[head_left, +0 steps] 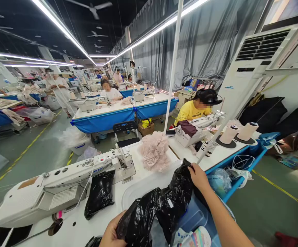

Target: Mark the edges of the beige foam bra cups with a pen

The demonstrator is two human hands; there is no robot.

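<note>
Left hand (112,235) grips near end of black plastic bag (141,214); right hand (199,176) pinches far end. Wide hold probably keeps limp plastic spread. Bag over see-through tub (198,214); printed packet (200,237) in tub. Bag's contents hidden. Left of hands, on bench (84,228): plump black parcel (99,193) beside sewing machine (69,175).

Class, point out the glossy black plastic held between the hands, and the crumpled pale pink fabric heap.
Glossy black plastic (181,181): head view, on its crinkled right-hand part.
Crumpled pale pink fabric heap (155,152): head view, on its middle.
</note>
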